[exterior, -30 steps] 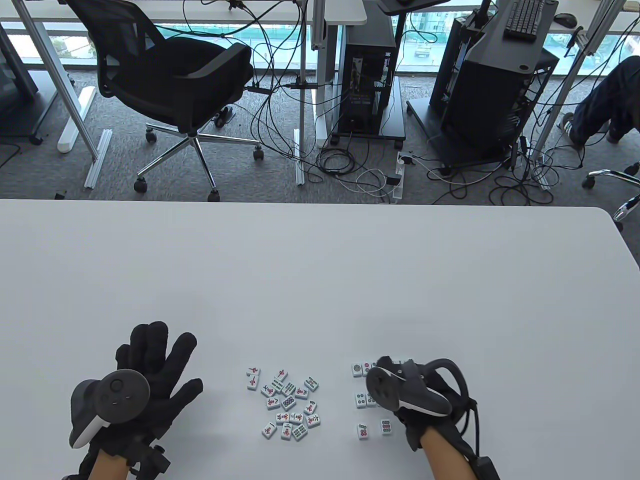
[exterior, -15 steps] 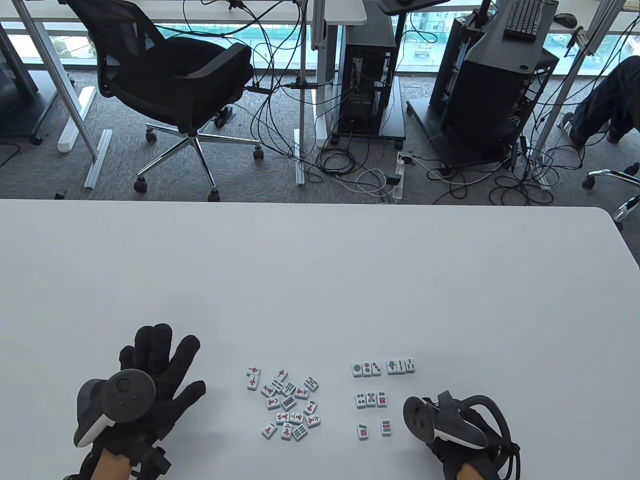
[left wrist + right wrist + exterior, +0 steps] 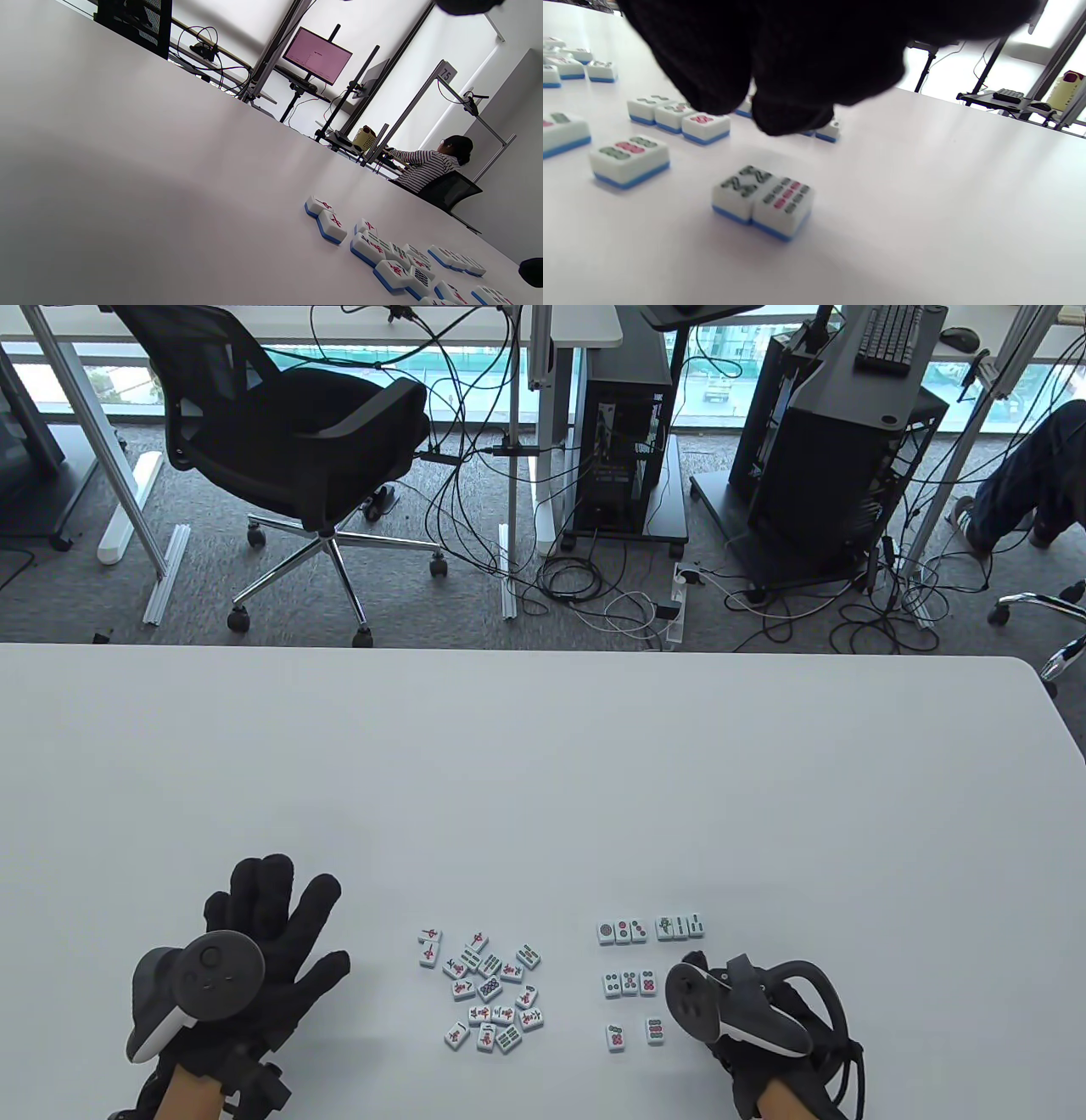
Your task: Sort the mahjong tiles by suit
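— What moved?
— The right hand (image 3: 747,1018) slid left toward the sorted tiles (image 3: 632,982); grip unclear. Left hand (image 3: 254,950) lies spread, flat on the counter (image 3: 543,780).
— Counts?
— Eleven sorted, about nineteen in the pile (image 3: 488,988).
— Wrist views?
— A "75" sign (image 3: 445,74); two touching tiles (image 3: 763,197) under the fingers (image 3: 793,114).

Hidden under the right hand (image 3: 747,1027): two joined tiles (image 3: 763,197). Too small to read: pile tiles (image 3: 488,988).

Table view: high, looking down on the white table (image 3: 543,780). Left wrist view: low, tilted, skimming across the tabletop. Right wrist view: low, close over sorted tiles (image 3: 763,201). Shared: unsorted tile cluster (image 3: 484,988) (all three views).
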Motion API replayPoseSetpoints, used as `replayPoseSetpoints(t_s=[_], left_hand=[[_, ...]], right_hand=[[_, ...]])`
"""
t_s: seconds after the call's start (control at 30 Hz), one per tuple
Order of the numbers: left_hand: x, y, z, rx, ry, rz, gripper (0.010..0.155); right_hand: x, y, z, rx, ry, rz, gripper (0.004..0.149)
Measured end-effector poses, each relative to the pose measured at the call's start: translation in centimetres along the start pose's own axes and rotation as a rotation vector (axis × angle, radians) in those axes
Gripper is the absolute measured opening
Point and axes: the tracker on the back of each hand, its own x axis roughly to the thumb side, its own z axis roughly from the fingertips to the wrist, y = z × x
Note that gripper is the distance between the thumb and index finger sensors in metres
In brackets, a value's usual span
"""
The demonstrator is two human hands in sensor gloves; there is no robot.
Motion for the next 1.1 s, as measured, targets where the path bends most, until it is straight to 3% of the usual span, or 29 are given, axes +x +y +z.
replayPoseSetpoints(t_s=[0.3, 0.53, 0.83, 0.97, 1.1], left_hand=[[0.0, 0.1, 0.0, 0.009, -0.014, 0.01, 0.079], [0.1, 0.2, 0.1, 0.017, -0.025, 0.022, 0.079], [0.1, 0.3, 0.1, 0.021, -0.023, 0.029, 0.079], [0.1, 0.3, 0.1, 0.023, -0.022, 0.029, 0.079], [-0.1, 0.4, 0.1, 0.029, -0.019, 0.033, 0.079]], right_hand=[[8.1, -1.9, -6.0, -0.025, -0.204, 0.039, 0.062], [11.8, -0.8, -9.7, 0.038, -0.237, 0.135, 0.066], [13.4, 0.1, -10.6, 0.012, -0.323, 0.208, 0.057], [12.7, 0.1, -10.3, -0.014, -0.335, 0.191, 0.057], [10.6, -1.0, -9.0, -0.127, -0.283, 0.194, 0.057]])
